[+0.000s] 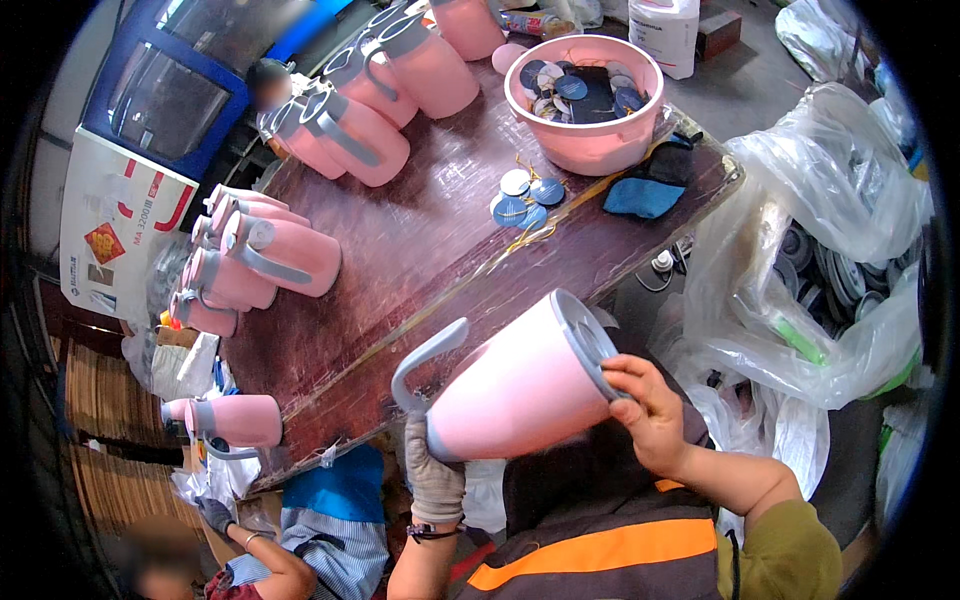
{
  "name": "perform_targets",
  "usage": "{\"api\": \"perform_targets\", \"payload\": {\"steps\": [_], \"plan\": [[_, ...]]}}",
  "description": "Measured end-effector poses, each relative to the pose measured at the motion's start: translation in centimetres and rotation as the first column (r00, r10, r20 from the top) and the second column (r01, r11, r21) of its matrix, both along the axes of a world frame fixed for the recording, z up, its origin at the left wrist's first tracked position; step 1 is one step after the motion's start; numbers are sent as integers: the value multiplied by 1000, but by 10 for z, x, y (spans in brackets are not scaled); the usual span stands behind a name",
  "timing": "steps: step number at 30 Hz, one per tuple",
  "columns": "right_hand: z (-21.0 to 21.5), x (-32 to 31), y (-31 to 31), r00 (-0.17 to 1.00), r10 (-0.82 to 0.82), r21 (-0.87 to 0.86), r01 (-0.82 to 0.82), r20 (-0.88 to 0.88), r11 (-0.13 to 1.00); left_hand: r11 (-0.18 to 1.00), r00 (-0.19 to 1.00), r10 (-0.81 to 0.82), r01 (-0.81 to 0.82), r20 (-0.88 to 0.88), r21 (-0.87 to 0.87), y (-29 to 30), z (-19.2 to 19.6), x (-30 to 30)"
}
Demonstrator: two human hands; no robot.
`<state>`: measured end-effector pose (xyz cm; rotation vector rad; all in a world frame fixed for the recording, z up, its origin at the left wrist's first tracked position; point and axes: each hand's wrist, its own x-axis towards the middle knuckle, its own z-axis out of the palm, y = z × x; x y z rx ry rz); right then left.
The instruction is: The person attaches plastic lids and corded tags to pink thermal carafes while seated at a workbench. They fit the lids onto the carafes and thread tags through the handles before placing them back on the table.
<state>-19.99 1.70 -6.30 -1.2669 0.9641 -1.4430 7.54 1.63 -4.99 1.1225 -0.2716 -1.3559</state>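
In front of me a pink jug (520, 385) with a grey curved handle (405, 375) lies tilted in the air, above the near edge of the table. Its narrow grey-rimmed end rests in my left hand (434, 480), which wears a grey glove and is closed round it. The wide grey base (582, 335) faces up and to the right. My right hand (640, 400), bare, has its fingers over the base's edge and its thumb against the side. On the table beyond lie several round tags (527, 200) with yellow strings.
Several pink jugs stand on the dark red table (390, 265) at its far and left sides. A pink tub (585, 145) of round tags and a blue-black cloth (648, 190) are at the far right. Clear plastic bags of grey discs (840, 280) stand right; a co-worker's gloved hand (215, 515) is lower left.
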Motion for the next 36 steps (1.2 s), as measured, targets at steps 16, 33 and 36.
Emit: {"api": "perform_targets", "payload": {"steps": [16,33,36], "plan": [[18,12,-29,953,-301,-84,299,-15,950,999,998,50,-50,-30,4,3,2,-14],[22,8,-35,914,-379,-290,327,-143,899,993,983,35,-13,-181,120,13,-6,-23],[18,2,-27,948,-290,-303,240,-132,922,986,961,66,-21,-268,167,10,-2,-22]]}}
